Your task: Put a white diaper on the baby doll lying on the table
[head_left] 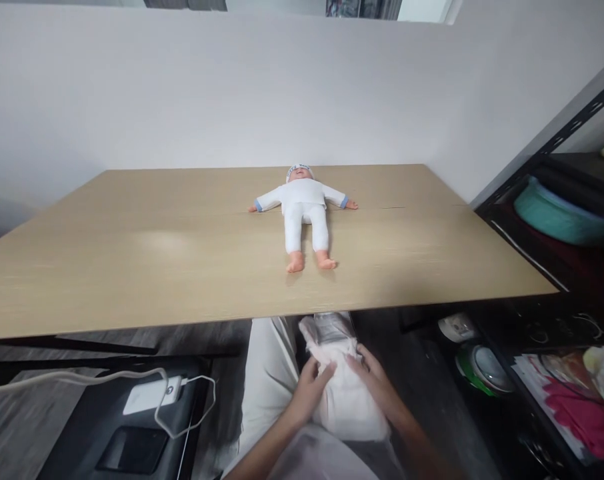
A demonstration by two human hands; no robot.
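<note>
On my lap, below the table's front edge, lies a pale pinkish-white soft bundle [355, 403]. It looks like folded cloth or a soft pack, and its exact kind cannot be made out; a greyish, shiny part shows at its far end. My left hand [312, 387] grips its left side, thumb on top. From the right, my right hand [372, 373] holds the other side with bent fingers. A baby doll [305, 200] in a white outfit and cap lies face up on the table, arms spread and feet toward me, apart from both hands.
The wooden table [182, 267] reaches back to a pale wall. At lower left, a black seat [87, 427] carries a white power bank [149, 395], a cable and a dark phone [132, 450]. Right of me, black shelves hold a teal basin [565, 213], containers and a pink cloth [582, 413].
</note>
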